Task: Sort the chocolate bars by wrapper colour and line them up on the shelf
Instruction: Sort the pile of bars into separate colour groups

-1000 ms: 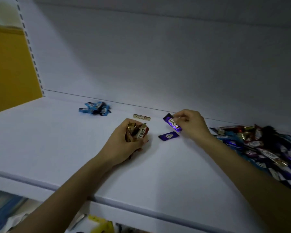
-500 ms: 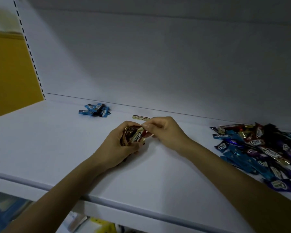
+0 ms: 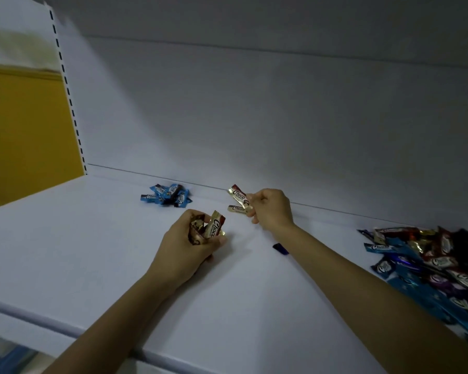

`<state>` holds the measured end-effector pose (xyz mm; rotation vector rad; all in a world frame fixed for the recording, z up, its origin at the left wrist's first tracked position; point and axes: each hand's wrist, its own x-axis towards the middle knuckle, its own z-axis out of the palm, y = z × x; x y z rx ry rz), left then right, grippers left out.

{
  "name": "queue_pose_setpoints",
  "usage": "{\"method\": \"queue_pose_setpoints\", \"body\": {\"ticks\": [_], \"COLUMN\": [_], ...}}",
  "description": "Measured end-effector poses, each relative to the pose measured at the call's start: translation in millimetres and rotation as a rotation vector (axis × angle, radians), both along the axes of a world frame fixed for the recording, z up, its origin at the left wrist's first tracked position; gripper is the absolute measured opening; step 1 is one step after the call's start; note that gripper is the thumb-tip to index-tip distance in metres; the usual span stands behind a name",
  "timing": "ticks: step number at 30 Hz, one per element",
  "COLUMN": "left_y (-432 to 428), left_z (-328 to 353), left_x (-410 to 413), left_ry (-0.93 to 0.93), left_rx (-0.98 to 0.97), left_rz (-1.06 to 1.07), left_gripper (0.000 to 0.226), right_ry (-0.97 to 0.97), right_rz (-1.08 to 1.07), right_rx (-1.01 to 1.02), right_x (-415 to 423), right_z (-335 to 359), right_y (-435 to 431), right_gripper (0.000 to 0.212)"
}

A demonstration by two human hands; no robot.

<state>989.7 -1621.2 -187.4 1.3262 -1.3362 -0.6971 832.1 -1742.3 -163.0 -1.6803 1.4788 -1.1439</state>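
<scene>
Thumb and forefinger of the right hand (image 3: 270,209) are clamped on the lower end of a gold bar (image 3: 238,197), whose long axis slants from the fingers toward the upper left of the frame. Directly beneath it, just left of the curled fingers, a second gold bar (image 3: 236,208) lies on the shelf (image 3: 92,252) with its long axis along the back wall. The right hand is the nearer one, so the held bar likely goes down beside it, turned parallel. Lower left of that, the left hand (image 3: 192,238) grips a bunch of gold bars (image 3: 210,228). Blue bars (image 3: 168,195) sit clustered left of centre, and a mixed heap (image 3: 430,260) lies at the right edge.
</scene>
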Motion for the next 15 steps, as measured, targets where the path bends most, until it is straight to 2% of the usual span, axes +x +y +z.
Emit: {"method": "queue_pose_setpoints", "body": {"ticks": [1, 3, 4, 5, 6, 7, 9, 10, 12, 15], "left_y": [-0.5, -0.1, 0.1, 0.3, 0.3, 0.7, 1.5, 1.6, 3.0, 4.5], "left_z": [0.6, 0.7, 0.4, 0.3, 0.1, 0.3, 1.0, 1.2, 1.6, 3.1], "left_x": [0.3, 0.5, 0.6, 0.8, 1.0, 1.0, 1.3, 1.5, 1.6, 2.6], "left_ry": [0.014, 0.037, 0.044, 0.050, 0.056, 0.067, 0.105, 0.124, 0.164, 0.204], "left_rx": [0.003, 0.004, 0.006, 0.006, 0.005, 0.000, -0.012, -0.014, -0.019, -0.021], "left_rz": [0.000, -0.010, -0.015, -0.019, -0.022, -0.024, -0.019, -0.018, -0.013, -0.006], "left_gripper": [0.030, 0.032, 0.033, 0.035, 0.036, 0.036, 0.036, 0.036, 0.039, 0.044], "right_ry": [0.064, 0.454, 0.627, 0.661, 0.589, 0.414, 0.046, -0.033, -0.052, -0.132], "right_rz": [-0.024, -0.071, -0.108, -0.129, -0.111, -0.036, 0.234, 0.357, 0.494, 0.492], "right_rx": [0.028, 0.027, -0.018, -0.095, -0.155, -0.177, -0.054, 0.039, 0.146, 0.170], "right_x": [0.5, -0.3, -0.2, 2.7, 7.0, 12.5, 24.9, 28.1, 26.8, 16.0], "right_z": [-1.3, -5.0, -6.5, -6.3, -3.3, 0.2, 10.6, 13.5, 11.6, 8.9], "right_y": [-4.4, -8.1, -7.5, -4.8, 1.0, 7.3, 23.8, 33.4, 46.1, 50.6], "right_gripper": [0.015, 0.008, 0.015, 0.020, 0.021, 0.024, 0.039, 0.045, 0.044, 0.028]}}
